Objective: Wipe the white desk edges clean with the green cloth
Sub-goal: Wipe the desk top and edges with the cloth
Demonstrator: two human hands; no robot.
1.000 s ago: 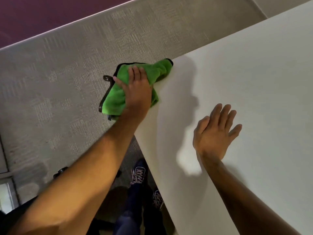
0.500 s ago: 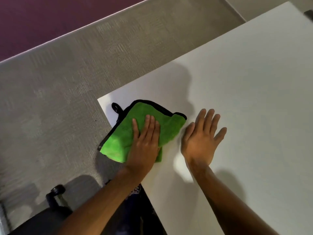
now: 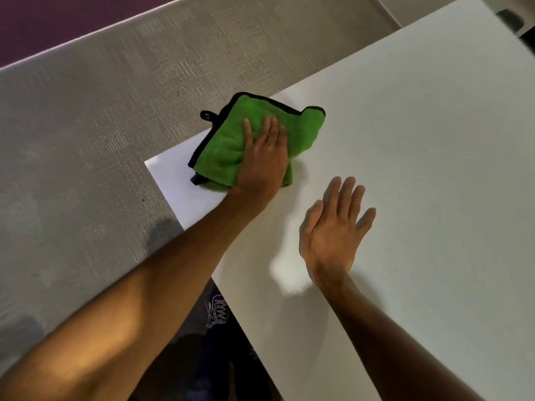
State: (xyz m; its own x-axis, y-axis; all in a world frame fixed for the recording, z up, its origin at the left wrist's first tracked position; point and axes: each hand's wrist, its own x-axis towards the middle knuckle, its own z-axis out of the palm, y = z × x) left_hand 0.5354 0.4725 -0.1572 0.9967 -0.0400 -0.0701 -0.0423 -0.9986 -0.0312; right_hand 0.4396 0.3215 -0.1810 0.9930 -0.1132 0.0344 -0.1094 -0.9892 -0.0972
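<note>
The person leans over the white desk point(image 3: 405, 169), both forearms bare and stretched out across it. The left hand point(image 3: 265, 163) lies palm-down on the green cloth point(image 3: 228, 146), fingers held together and laid flat along the fabric, pressing rather than gripping it. The cloth (black-edged, with a small black hanging loop point(image 3: 206, 114) at one corner) is folded and sits at the desk's far edge, close to the near-left corner; its upper left part, loop included, hangs out past the edge over the grey carpet point(image 3: 86, 140). The right hand point(image 3: 333, 230) rests flat on the bare desktop, well clear of the cloth, its fingers slightly spread and holding nothing. Below the near edge, a laced sneaker point(image 3: 217, 311) shows on the floor.
</note>
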